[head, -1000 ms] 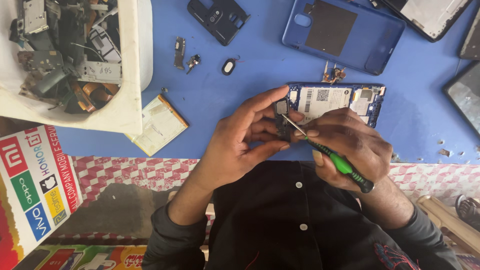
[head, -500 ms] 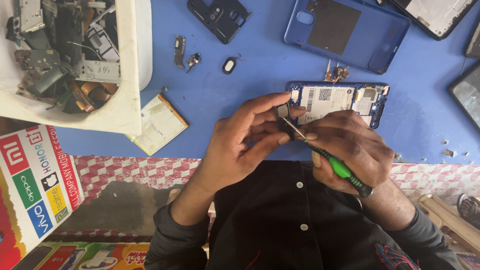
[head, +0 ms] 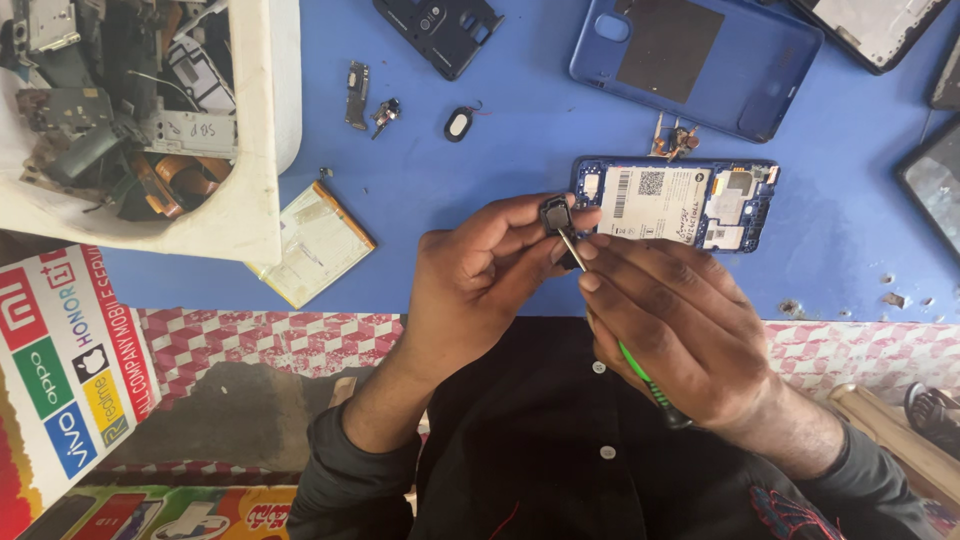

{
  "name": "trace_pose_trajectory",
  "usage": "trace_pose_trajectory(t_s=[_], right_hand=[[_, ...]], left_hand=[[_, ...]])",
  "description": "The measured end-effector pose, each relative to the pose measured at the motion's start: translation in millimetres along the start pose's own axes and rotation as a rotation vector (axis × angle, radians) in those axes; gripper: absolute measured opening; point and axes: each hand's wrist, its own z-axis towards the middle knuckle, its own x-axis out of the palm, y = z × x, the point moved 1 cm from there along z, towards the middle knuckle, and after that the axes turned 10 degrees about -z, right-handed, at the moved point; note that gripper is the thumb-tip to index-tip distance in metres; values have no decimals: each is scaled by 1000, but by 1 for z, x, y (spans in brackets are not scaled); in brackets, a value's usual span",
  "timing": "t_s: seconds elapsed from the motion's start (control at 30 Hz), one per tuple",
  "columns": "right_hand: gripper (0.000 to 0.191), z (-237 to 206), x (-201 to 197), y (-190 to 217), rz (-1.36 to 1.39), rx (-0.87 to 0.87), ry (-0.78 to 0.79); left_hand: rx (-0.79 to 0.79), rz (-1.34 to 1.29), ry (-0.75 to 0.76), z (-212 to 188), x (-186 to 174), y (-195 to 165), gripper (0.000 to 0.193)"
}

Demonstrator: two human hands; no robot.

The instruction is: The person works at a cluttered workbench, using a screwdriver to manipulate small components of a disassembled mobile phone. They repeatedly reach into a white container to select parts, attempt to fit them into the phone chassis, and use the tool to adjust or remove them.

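Left hand (head: 480,275) pinching small dark part (head: 555,214); right hand (head: 680,335) gripping green screwdriver (head: 640,372), just off opened phone (head: 675,203) edge; bare blue table (head: 480,170) beyond.

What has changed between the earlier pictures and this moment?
The left hand has lifted a small dark part clear of the opened phone, pinched in its fingertips. The right hand moved with it, keeping the screwdriver tip on the part. The phone and loose pieces on the blue table stayed in place.

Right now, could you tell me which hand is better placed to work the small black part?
Probably the right hand: its green screwdriver tip already meets the small black part, which the left hand pinches.
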Motion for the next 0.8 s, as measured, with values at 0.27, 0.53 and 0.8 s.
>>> trace_pose_trajectory(t_s=[0.27,0.53,0.8], right_hand=[[34,-7,19,-4,23,7,-57],[29,-14,35,-9,-4,-27,-123],[26,-16,38,-10,-15,-35,-143]], left_hand=[[-54,82,-39,3,0,-1,24],[-21,93,-57,4,0,5,24],[-22,62,-49,3,-2,7,25]])
